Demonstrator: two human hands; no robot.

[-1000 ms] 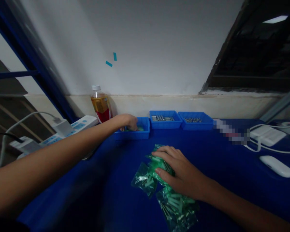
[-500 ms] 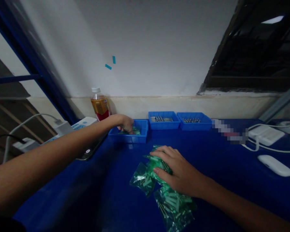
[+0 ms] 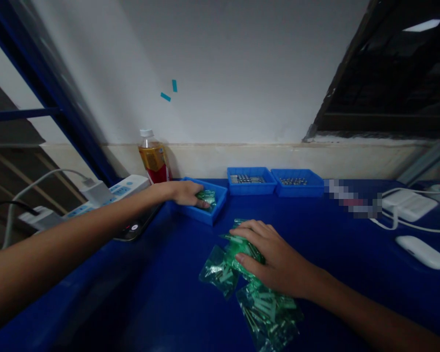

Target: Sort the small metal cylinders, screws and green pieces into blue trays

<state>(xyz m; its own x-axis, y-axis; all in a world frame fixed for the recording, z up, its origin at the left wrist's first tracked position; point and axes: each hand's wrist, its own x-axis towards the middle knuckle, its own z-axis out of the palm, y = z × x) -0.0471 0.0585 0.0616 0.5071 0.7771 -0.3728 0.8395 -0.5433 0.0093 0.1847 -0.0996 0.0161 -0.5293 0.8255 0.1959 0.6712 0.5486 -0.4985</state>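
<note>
My left hand (image 3: 188,192) reaches into the left blue tray (image 3: 217,215), which sits at an angle. Its thumb and fingers close on a green plastic bag (image 3: 209,196) inside; part of the grip is hidden. On the blue table, my right hand (image 3: 266,244) curves over a pile of green plastic bags (image 3: 251,278), its thumb and fingers round the upper ones. The bags are see-through and hold thin metal pins and pale sticks. Another such bag (image 3: 220,271) lies at the left side of the pile.
Two more blue trays stand by the wall: one with metal rods (image 3: 247,179), one with small metal parts (image 3: 293,181). A drink bottle (image 3: 154,159), a power strip (image 3: 126,188) and a phone (image 3: 132,231) are at left. White chargers (image 3: 410,203) and a white case (image 3: 423,252) lie right.
The left tray has turned, its near right corner swinging toward me. My left hand's thumb now shows over the green bag in it. My right hand stays on the pile.
</note>
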